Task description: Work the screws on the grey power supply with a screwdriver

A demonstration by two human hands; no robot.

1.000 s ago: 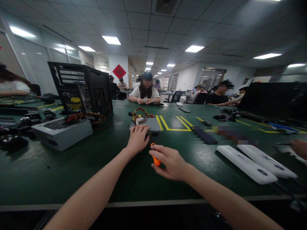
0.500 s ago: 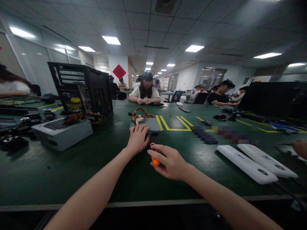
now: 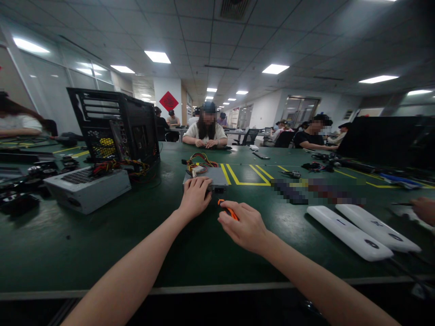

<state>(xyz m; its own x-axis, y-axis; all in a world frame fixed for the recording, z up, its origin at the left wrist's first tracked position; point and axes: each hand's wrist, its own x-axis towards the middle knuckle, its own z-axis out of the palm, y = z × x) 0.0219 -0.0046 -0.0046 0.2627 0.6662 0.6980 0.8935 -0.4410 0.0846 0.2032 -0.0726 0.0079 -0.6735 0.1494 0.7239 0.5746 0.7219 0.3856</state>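
Note:
A small grey computer power supply (image 3: 217,176) lies on the green table in front of me, with a bundle of coloured cables (image 3: 204,163) at its far side. My left hand (image 3: 196,192) rests over its near left part, fingers bent around the casing and holding it. Just right of that, my right hand (image 3: 244,224) is closed around an orange-and-black screwdriver (image 3: 231,210). Its orange end points up and left toward the power supply, apart from it. The shaft and tip cannot be made out.
A black computer case (image 3: 122,124) stands at the left, behind a larger power supply (image 3: 90,188). Two white devices (image 3: 350,231) lie at the right. Beyond are yellow tape lines (image 3: 253,183) and a dark monitor (image 3: 384,140). A co-worker (image 3: 205,129) sits opposite.
My right hand has closed more around the screwdriver and turned it from near upright to slanting up-left, shifting slightly right. My left hand and the power supply stay put.

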